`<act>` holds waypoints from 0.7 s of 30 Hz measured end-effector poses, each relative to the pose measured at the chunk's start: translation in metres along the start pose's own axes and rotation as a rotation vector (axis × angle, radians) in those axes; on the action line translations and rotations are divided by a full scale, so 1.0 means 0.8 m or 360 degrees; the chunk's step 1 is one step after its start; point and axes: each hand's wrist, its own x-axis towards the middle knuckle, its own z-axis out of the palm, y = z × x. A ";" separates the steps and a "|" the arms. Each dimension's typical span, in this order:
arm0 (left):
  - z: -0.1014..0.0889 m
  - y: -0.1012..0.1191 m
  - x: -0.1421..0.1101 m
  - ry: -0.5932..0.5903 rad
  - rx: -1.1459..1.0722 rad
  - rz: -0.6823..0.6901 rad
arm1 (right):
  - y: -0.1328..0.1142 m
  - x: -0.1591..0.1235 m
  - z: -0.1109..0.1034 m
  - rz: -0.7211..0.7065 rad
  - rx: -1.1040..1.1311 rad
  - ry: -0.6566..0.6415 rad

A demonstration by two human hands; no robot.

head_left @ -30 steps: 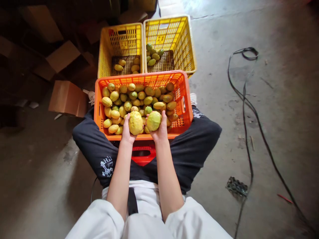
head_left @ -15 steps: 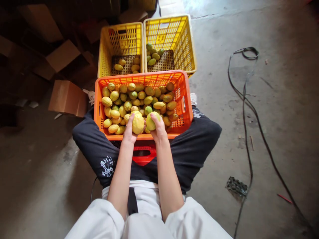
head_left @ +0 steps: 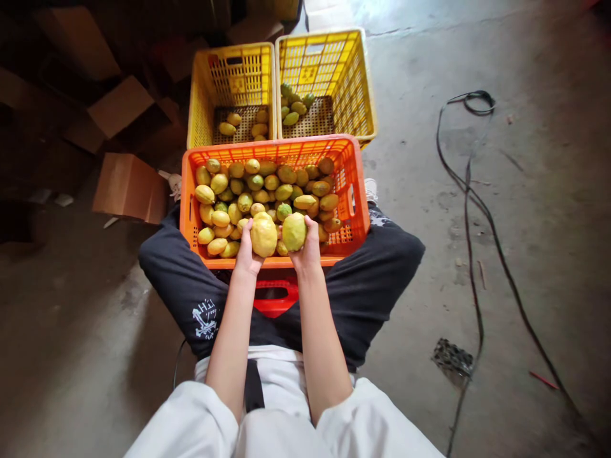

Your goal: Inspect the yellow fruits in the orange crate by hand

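while left hand [head_left: 248,252] clasps yellow fruit [head_left: 263,234] and right hand [head_left: 309,249] greenish fruit [head_left: 294,231], both undersides are hidden.

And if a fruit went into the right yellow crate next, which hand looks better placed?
Probably the right hand: it holds the greener fruit and sits slightly nearer the right yellow crate, whose fruits look greenish too. The left hand, holding the yellower fruit, is farther left.

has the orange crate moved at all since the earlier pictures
No. The orange crate shows no visible shift either way: its far rim stands in the same place against the right yellow crate.
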 end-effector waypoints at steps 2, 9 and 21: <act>0.004 0.001 -0.004 0.0012 0.0038 -0.0019 | -0.003 -0.002 0.003 0.0068 0.0017 0.0005; 0.004 0.002 -0.003 -0.0056 0.0087 -0.0031 | -0.009 -0.006 0.007 0.0165 0.0029 -0.0019; -0.001 0.000 0.004 -0.0056 0.0004 -0.0093 | -0.004 0.001 0.002 0.0143 0.0066 0.0007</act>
